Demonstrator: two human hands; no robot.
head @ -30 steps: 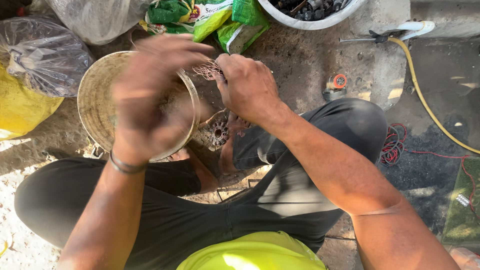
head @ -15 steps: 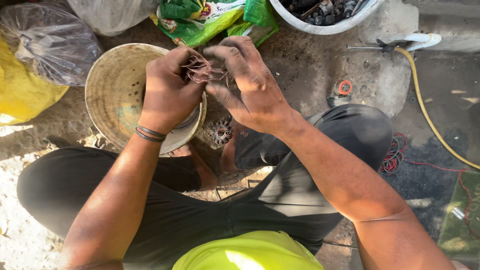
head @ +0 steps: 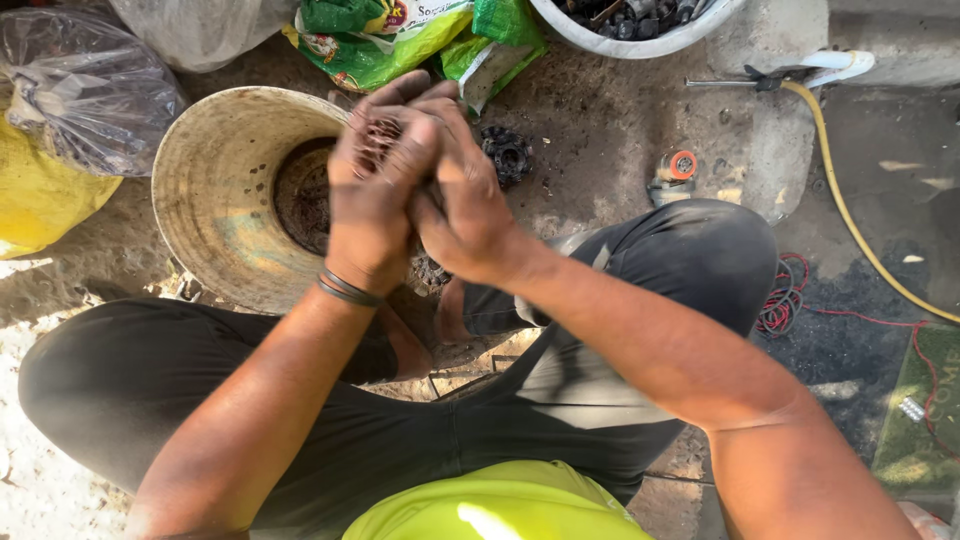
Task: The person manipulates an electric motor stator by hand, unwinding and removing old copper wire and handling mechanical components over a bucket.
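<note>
fingers [head: 400,100] of both hands close around a wad of thin wire [head: 380,132] over the bucket [head: 215,190]; wad looks nearly compacted, not yet dropped in.

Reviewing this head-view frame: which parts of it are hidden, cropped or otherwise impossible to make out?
- Head view: the thin wire bundle is mostly covered by the left hand and right hand pressed together.
- Head view: the white tub is cut off by the top edge, so its dark metal contents show only partly.
- Head view: the bucket bottom is partly blocked by the left hand.
</note>
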